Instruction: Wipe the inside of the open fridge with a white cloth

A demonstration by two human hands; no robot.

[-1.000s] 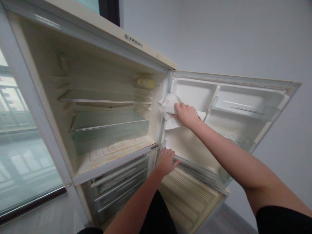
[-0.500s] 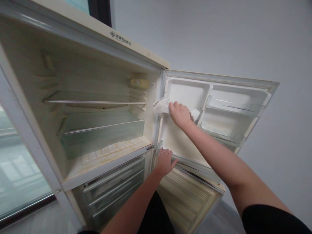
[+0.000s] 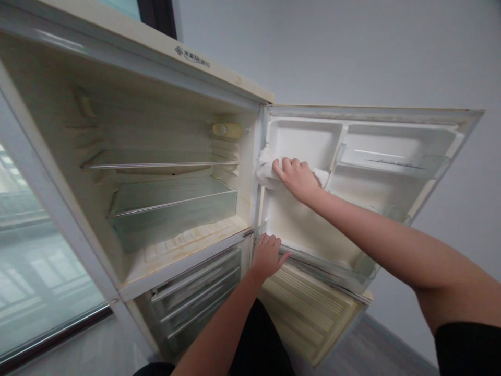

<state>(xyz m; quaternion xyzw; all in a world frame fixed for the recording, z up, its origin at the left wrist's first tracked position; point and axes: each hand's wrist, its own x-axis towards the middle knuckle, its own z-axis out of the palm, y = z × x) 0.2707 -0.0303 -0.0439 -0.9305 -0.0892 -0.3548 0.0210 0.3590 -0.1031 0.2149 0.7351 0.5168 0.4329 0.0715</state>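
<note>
Cloth (image 3: 266, 169) was clamped in R hand (image 3: 299, 181) grip, at hinge side of upper door (image 3: 305, 230). L hand (image 3: 268, 257), thumb & fingers apart, was nr that door's btm hinge corner.

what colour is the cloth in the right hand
White; the cloth shows best in the head view.

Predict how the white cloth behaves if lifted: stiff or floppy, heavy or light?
Probably floppy: the white cloth bunches under the right hand, its edge crumpled. Likely light for its size, since it looks thin and one hand holds it.
</note>
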